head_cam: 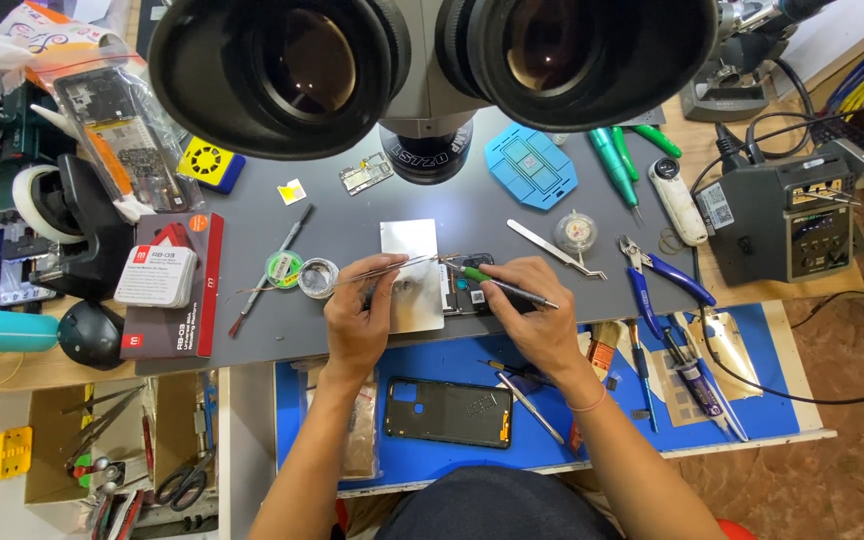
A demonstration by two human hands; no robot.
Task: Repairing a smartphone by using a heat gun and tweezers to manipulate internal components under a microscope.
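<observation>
At frame centre I close my left hand [357, 318] on tweezers [392, 268] and my right hand [537, 310] on a green-handled tool [497, 283], both tips converging on the circuit board [464, 290] lying between them, nearer the right.

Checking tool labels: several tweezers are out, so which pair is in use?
The tweezers pinched in the left hand, tips over the phone board. The other tweezers lie untouched on the grey mat.

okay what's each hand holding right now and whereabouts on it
The left hand grips metal tweezers near their back end. The right hand holds a green-handled tool mid-shaft, like a pen.
</observation>
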